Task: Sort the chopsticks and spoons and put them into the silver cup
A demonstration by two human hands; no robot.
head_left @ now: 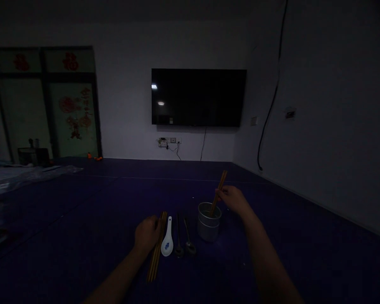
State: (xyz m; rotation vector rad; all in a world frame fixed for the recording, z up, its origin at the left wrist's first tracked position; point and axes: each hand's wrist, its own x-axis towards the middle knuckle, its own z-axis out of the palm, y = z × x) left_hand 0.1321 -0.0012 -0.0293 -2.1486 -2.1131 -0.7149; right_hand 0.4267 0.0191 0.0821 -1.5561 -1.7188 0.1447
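My right hand (232, 198) is closed on a few wooden chopsticks (221, 183), pinched near the middle. Their lower ends dip into a round metal cup (208, 228) that stands upright. On the purple surface, my left hand (147, 233) lies with curled fingers against the upper part of a bundle of chopsticks (155, 259); its fingertips are partly hidden. Just right of that bundle is a white soup spoon (167, 246) with a blue mark in its bowl. Two dark metal spoons, one (178, 249) beside the other (190, 247), lie between it and the cup.
The purple surface (91, 211) reaches back to a wall with a black television (199, 98). Crumpled clear plastic (34, 175) lies at the left. Small orange objects (93, 157) sit at the far edge. A black cable (269, 114) hangs along the right wall.
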